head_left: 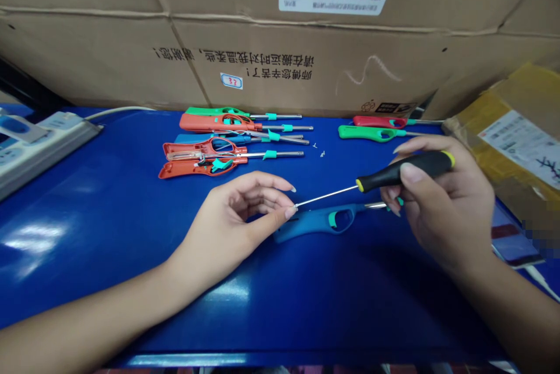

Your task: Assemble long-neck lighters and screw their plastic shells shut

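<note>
My right hand [441, 205] is closed round the black, yellow-tipped handle of a screwdriver [405, 171]. Its thin metal shaft runs left to my left hand [245, 210]. There my thumb and fingers are curled and pinch at the shaft's tip, over the handle end of a blue stick lighter [317, 222]. The blue lighter lies flat on the blue table [131, 228] between both hands, with a teal trigger and its metal nozzle reaching under my right hand.
Behind lie several stick lighters [219, 140], red, green and blue, some opened with parts showing. A green and a red lighter [376, 128] lie further right. Tiny screws [318, 149] lie loose. Cardboard boxes [280, 41] close the back, a power strip [39, 140] sits left, a yellow parcel [516, 135] right.
</note>
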`<action>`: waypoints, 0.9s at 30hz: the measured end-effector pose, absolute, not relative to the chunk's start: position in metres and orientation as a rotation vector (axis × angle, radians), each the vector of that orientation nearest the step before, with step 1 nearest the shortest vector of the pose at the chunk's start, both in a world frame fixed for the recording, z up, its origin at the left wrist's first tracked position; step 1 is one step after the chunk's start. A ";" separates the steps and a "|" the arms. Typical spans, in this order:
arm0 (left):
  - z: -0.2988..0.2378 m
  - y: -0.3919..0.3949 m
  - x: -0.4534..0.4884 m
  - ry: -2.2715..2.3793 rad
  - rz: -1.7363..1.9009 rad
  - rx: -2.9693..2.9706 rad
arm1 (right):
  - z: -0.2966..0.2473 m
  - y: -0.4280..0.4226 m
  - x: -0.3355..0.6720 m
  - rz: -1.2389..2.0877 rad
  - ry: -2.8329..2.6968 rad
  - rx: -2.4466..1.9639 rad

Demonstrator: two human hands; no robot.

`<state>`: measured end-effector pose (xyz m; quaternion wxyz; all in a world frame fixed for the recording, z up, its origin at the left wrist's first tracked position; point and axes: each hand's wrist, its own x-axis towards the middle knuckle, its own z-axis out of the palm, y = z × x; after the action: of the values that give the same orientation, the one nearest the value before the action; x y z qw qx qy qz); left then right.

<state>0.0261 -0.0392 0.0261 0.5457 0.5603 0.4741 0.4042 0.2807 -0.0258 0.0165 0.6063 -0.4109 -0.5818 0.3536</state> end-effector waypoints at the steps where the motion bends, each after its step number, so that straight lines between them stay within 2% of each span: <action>1: 0.026 -0.039 0.026 1.122 0.959 1.340 | 0.017 -0.026 0.280 0.826 -1.342 -0.958; 14: 0.019 -0.039 0.023 1.101 0.907 1.575 | 0.019 -0.027 0.280 0.881 -1.256 -0.984; 19: 0.018 -0.033 0.013 1.149 0.713 1.989 | 0.021 -0.026 0.284 0.781 -1.332 -0.977; 23: 0.008 -0.029 0.010 1.099 0.492 2.213 | 0.040 -0.032 0.276 0.742 -1.416 -0.891; 27: 0.000 -0.032 0.012 1.074 0.550 2.240 | 0.069 -0.043 0.248 0.700 -1.620 -0.891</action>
<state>0.0120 -0.0319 -0.0005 0.2941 0.8415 0.4034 0.2067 0.2480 -0.0427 0.0691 0.5499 -0.3763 -0.6844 0.2958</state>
